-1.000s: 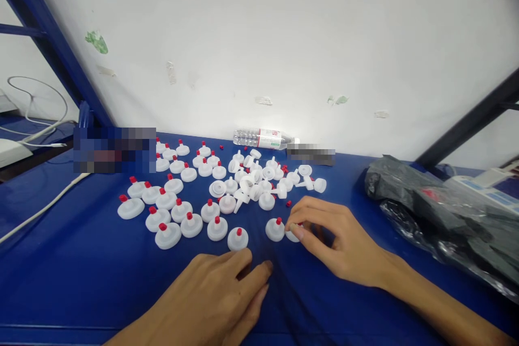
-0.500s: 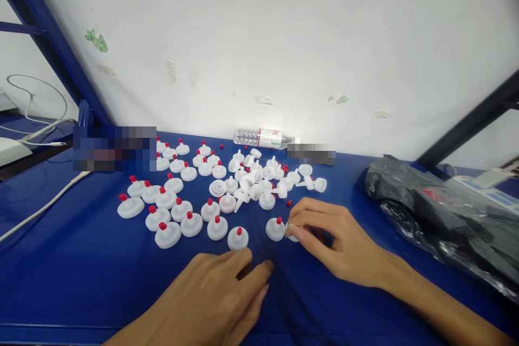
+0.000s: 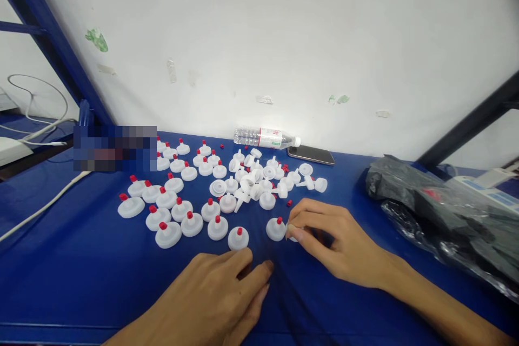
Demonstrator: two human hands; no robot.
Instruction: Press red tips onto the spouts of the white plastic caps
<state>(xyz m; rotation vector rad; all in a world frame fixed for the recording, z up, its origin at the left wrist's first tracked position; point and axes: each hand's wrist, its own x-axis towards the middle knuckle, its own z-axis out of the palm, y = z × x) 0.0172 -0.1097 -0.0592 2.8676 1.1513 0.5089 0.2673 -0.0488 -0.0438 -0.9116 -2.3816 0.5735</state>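
Observation:
My right hand point(image 3: 330, 238) is closed in a pinch around a white plastic spout cap point(image 3: 294, 237), mostly hidden behind the fingers. Just left of it stands a white spout cap with a red tip point(image 3: 276, 228). My left hand point(image 3: 221, 286) rests low on the table, its fingers loosely bent, with nothing visible in them. Beyond its knuckles is another red-tipped spout cap point(image 3: 238, 238). Several more red-tipped caps point(image 3: 168, 233) stand upright to the left. A heap of white spout caps without tips point(image 3: 255, 175) lies in the middle, with small red tips point(image 3: 285, 168) scattered about.
A clear water bottle point(image 3: 265, 138) lies against the white wall, beside a dark phone point(image 3: 311, 154). Black plastic bags point(image 3: 438, 221) cover the right side of the blue table point(image 3: 81, 270). A white cable point(image 3: 44, 205) runs along the left, near a blue metal frame point(image 3: 57, 38).
Both hands and the spout caps stay practically where they were. The phone, blurred out before, now shows plainly.

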